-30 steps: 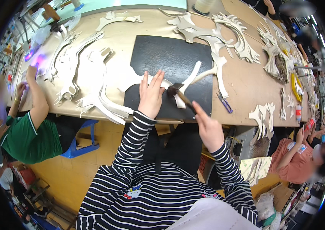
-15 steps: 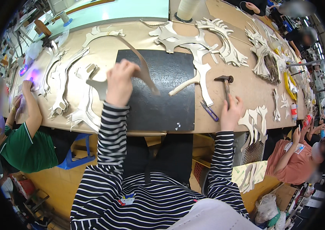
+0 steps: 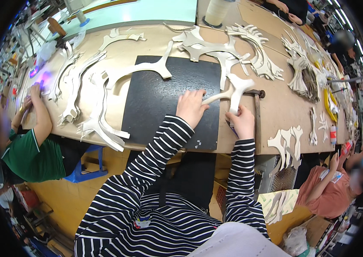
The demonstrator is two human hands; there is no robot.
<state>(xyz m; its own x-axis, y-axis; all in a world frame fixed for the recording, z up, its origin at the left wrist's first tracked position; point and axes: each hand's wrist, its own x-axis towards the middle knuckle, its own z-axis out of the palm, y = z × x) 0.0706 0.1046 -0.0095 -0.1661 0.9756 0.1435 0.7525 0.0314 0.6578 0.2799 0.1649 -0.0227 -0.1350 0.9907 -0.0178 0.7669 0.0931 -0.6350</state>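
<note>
Both of my hands are on one cream, flat, branched piece (image 3: pixel 238 88) at the right edge of the black mat (image 3: pixel 164 96). My left hand (image 3: pixel 191 107) pinches the end of its narrow left arm. My right hand (image 3: pixel 242 122) grips the near end of its short wide strip. A hammer (image 3: pixel 257 111) lies just right of my right hand, apart from it. Thread snips, mostly hidden, lie under that hand. Another cream branched piece (image 3: pixel 149 67) lies across the far left part of the mat.
Stacks of cream cut pieces (image 3: pixel 78 88) lie left, with more at the far side and right. A thread cone (image 3: pixel 216 13) stands at the back. A person in green (image 3: pixel 35 162) sits left, a person in pink (image 3: pixel 325 188) right.
My left hand has let go of a branched piece, now lying at the mat's far left, and moved right. My right hand has released the hammer. Both hands have taken hold of another piece.
</note>
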